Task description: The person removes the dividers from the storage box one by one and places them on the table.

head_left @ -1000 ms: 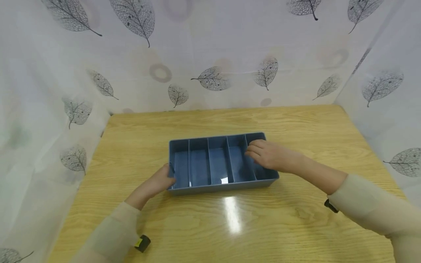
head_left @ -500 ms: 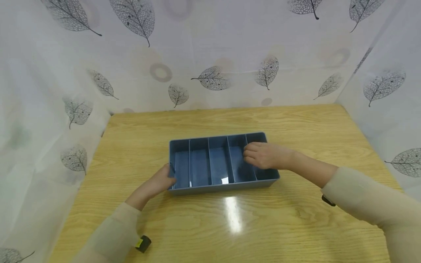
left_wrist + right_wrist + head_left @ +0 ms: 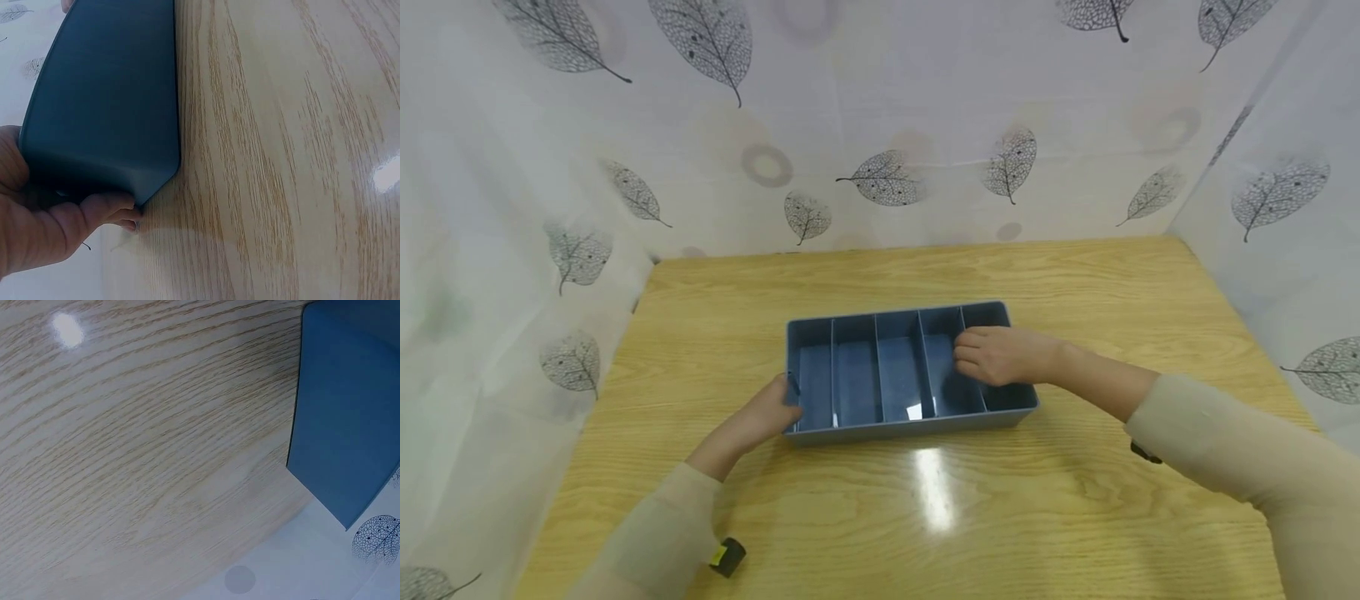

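A blue divided tray [image 3: 850, 435] with several side-by-side compartments sits on the wooden table in the head view. My left hand [image 3: 766, 410] grips its left end, the thumb reaching over the rim. In the left wrist view, fingers of the left hand [image 3: 59, 228] curl at the end of the tray [image 3: 106, 100], near its lower corner. My right hand [image 3: 1000, 354] is over the right part, fingers curled across the rightmost divider [image 3: 981, 397]; the fingertips and thumb are hidden. The right wrist view shows the tray's outer wall [image 3: 350, 412], but not the hand.
The wood-grain table [image 3: 850, 517] runs out on all sides of the tray. A white curtain [image 3: 925, 100] printed with leaves hangs behind it and along both sides. Dark wrist devices [image 3: 727, 557] show under the sleeves.
My right hand has shifted slightly left and down over the rightmost divider, its fingers more curled. The left hand and the tray have stayed practically where they were.
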`<act>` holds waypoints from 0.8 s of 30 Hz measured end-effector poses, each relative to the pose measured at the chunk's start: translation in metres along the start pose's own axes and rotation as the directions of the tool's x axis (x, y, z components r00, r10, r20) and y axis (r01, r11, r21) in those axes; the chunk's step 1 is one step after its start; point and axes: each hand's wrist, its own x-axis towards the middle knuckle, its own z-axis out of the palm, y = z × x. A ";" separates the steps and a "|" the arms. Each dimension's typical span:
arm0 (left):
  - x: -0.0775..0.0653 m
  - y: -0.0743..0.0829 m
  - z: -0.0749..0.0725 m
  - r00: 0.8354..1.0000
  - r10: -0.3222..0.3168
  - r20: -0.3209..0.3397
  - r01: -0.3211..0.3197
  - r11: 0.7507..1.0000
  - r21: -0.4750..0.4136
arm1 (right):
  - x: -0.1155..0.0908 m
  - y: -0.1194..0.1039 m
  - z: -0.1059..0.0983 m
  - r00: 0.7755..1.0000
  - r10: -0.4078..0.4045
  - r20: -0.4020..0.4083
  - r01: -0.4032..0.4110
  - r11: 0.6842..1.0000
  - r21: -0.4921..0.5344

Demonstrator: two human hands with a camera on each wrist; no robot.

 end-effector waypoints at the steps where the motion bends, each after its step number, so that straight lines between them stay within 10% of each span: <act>1: 0.000 0.000 0.000 1.000 -0.001 -0.003 0.001 1.000 0.002 | 0.000 0.000 0.001 1.000 -0.004 -0.009 0.004 1.000 -0.001; 24: 0.003 -0.004 0.002 1.000 -0.006 -0.023 0.005 0.999 -0.035 | 0.003 0.008 0.002 0.997 -0.066 -0.041 0.065 0.998 -0.022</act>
